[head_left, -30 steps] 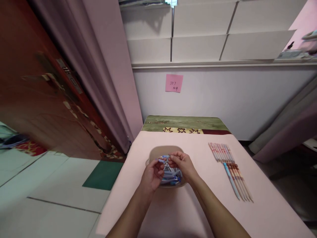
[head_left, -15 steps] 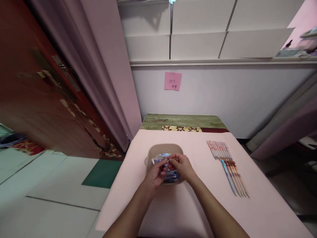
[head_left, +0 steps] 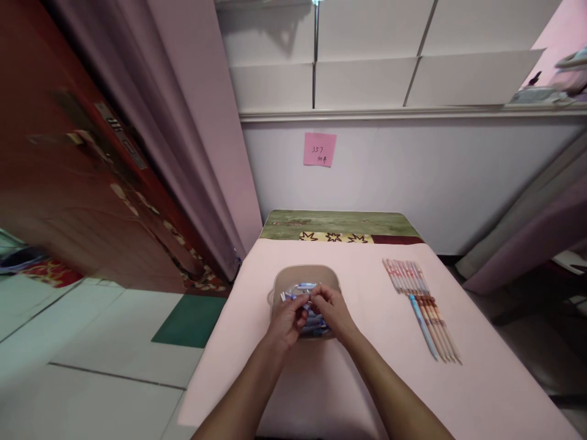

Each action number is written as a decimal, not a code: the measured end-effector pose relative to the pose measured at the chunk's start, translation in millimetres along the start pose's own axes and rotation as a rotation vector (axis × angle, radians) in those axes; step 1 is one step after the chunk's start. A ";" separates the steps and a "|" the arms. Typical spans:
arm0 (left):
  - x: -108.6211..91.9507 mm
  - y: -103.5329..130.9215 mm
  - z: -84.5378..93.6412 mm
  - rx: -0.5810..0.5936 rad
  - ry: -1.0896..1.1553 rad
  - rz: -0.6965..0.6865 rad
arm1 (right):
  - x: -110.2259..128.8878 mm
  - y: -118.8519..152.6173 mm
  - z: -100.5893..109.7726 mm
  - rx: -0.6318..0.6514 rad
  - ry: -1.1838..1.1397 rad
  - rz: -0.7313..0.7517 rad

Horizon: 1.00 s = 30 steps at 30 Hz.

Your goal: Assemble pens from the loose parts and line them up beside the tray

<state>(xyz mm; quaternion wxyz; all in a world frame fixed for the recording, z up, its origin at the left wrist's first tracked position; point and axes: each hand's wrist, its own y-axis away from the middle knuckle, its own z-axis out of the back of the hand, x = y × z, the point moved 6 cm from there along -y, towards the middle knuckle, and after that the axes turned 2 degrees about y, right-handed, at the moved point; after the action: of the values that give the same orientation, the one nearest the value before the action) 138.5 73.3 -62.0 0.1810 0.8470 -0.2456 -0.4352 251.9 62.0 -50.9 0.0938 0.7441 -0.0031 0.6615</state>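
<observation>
A beige basket (head_left: 306,270) stands on the pink-covered table, with several blue and white pen parts (head_left: 314,325) inside. Over its middle, my left hand (head_left: 290,319) is closed round a small blue piece (head_left: 306,305). My right hand (head_left: 331,307) meets it from the right, thumb and fingers pinched together; what they grip is too small to make out. To the right lie a row of pinkish pens (head_left: 406,277) and, nearer me, a row of brown and beige pens (head_left: 438,330) with a light blue pen (head_left: 424,327) along its left side.
The table's cover (head_left: 367,379) is pale pink, and its green far end (head_left: 339,223) touches the wall. A pink note (head_left: 320,150) is stuck on the wall. A red-brown door (head_left: 92,183) and a purple curtain stand at the left.
My right hand has shifted slightly left and its fingers have changed their pose over the basket. My left hand keeps nearly the same place. The pens on the table have not moved.
</observation>
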 end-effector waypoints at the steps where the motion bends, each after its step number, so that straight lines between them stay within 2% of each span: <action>1: -0.4 0.9 -0.1 0.004 -0.002 0.001 | 0.8 0.3 0.3 0.007 -0.010 -0.004; 8: -1.9 5.7 -5.0 0.036 -0.007 0.017 | 1.4 2.5 1.9 0.071 -0.142 -0.105; 11: -1.5 5.9 -6.2 0.044 -0.006 0.020 | 6.0 2.9 2.3 0.089 -0.132 -0.075; 14: -1.4 7.4 -6.7 0.047 -0.007 0.025 | 10.2 2.6 4.7 0.082 -0.111 -0.026; 22: -3.0 12.2 -6.6 0.039 -0.015 0.032 | 0.7 2.2 7.5 0.059 -0.117 -0.102; 30: -1.2 10.1 -6.7 0.043 -0.047 0.016 | 5.9 -0.7 12.4 0.045 -0.053 -0.109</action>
<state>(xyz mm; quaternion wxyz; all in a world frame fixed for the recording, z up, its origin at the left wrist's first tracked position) 140.8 66.4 -52.3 0.1603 0.8382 -0.2662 -0.4481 264.9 61.7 -46.5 0.1126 0.7625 0.0498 0.6352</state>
